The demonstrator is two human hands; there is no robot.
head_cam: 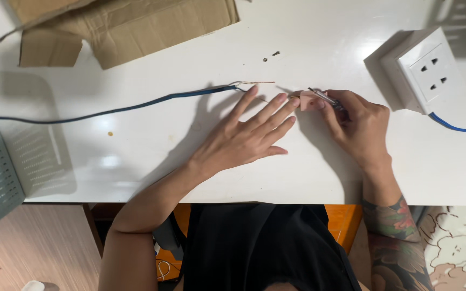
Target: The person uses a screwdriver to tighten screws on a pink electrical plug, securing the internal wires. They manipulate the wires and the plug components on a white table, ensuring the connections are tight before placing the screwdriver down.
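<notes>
**Head view: two hands meet at a small pink plug**

The left hand (246,137) lies nearly flat on the glossy white tabletop (324,172), its fingers (268,110) straight and fanned a little apart, clamped on nothing. The tips of the middle fingers reach up to the small pink plastic plug piece (307,101), touching or just short of it; I cannot tell which. The index fingertip lies right beside the bared wire ends (254,83) of the dark blue flexible cable (136,106), which runs away from the fingers to the left across the table.

The right hand (358,124) is curled, thumb and forefingers pinched together on the pink piece and on a slim metal tool (324,98) with a shiny shaft, which rests slantwise across the top of the pink piece. What kind of tool it is I cannot make out. The pink piece sits directly between the two sets of fingertips, low on the table surface; it looks smooth and blocky, partly hidden by the right thumb.

Beyond the fingertips, two tiny dark screws (270,56) lie loose on the table. Past the right knuckles stands a white square plastic wall socket box (424,70) with slotted holes, a brighter blue cable (457,127) leaving its lower corner. Far beyond the left fingers lies torn brown corrugated cardboard (130,27), rough and creased.
</notes>
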